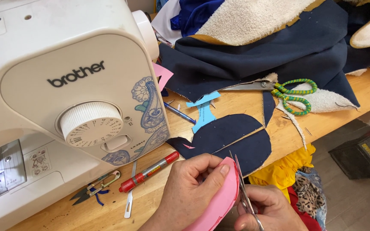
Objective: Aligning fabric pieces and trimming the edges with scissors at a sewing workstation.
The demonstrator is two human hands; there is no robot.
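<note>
Left hand (191,188) pinches the pink piece (219,203), grip clamped on its curved edge, low over the tabletop (279,128). Right hand (268,209) grips small scissors (243,190), blades against the pink edge, beside the sewing machine (56,98).

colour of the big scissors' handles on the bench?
Green with yellow stripes, wrapped handles of the large scissors; head view.

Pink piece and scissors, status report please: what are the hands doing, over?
Left hand pinching pink piece. Right hand working small scissors along its edge. Navy cutouts lie just beyond, clear.
</note>
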